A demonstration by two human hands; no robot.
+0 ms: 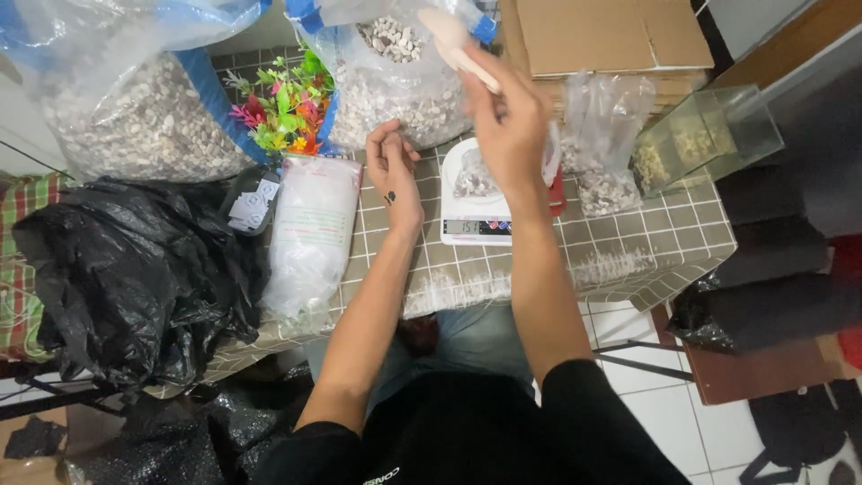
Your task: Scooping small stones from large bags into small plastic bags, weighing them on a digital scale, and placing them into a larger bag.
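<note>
the small clear bag (474, 180) sits on the white digital scale (476, 226) on the tiled bench (628, 242), already holding a low heap of pale chips, so weighing looks partly done. the right hand (510, 126) has its grip closed round a pale scoop (453, 40), raised over the big open sack (395, 81). the left hand (393, 171) rests loosely curled, holding nothing, just beside the scale. a few filled bags (606, 189) lie behind; more filling seems left.
</note>
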